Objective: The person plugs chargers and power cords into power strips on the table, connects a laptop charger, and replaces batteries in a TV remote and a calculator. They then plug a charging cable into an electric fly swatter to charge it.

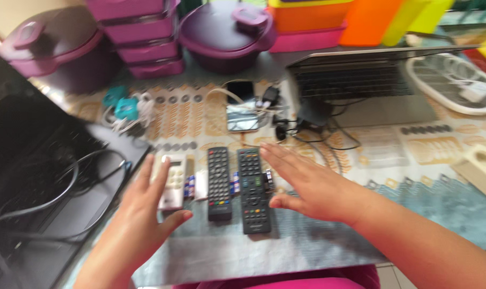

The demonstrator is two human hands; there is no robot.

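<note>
Three remote controls lie side by side on a patterned tablecloth. A light grey remote (171,181) is at the left, and two black remotes (219,183) (252,188) sit to its right. My left hand (141,214) hovers open over the grey remote's near end, fingers spread. My right hand (307,184) is open and flat just right of the right-hand black remote, thumb near its lower part. Small batteries (189,187) lie between the remotes. The whole view is motion-blurred.
A black laptop with cables (34,182) sits at the left, and a grey laptop (360,80) at the back right. Purple, pink and orange plastic containers (227,32) line the back. A phone and chargers (243,120) lie mid-table, with a white fan (457,80) and a socket strip (481,166) on the right.
</note>
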